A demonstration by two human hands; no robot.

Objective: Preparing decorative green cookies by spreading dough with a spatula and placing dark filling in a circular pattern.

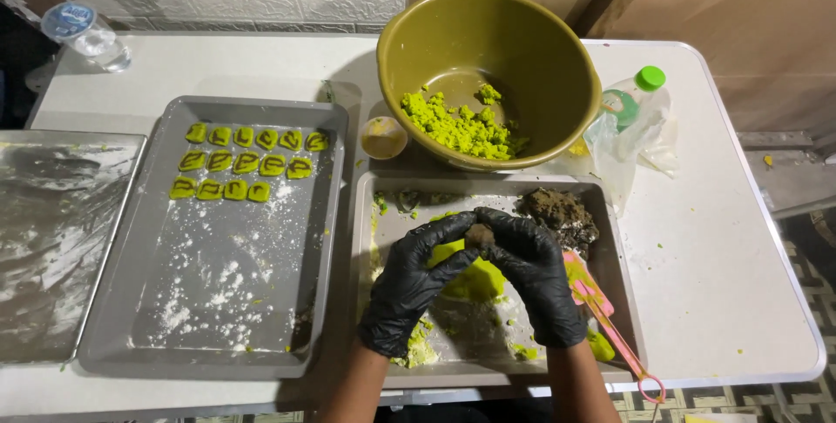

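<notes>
Head view: black-gloved hands, left (416, 277) and right (533, 273), pinch a dark filling ball (478, 234) over flattened green dough (473, 278) in the near metal tray (366, 301); fifteen shaped green pieces (246, 163) fill the left tray's (218, 362) far end; loose dough remains in the olive plastic bowl (522, 31).

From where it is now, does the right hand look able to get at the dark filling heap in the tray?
Probably yes. The right hand is just below the dark filling heap in the same tray, nothing lying between them, though its fingertips now pinch a small dark ball with the left hand.
</notes>
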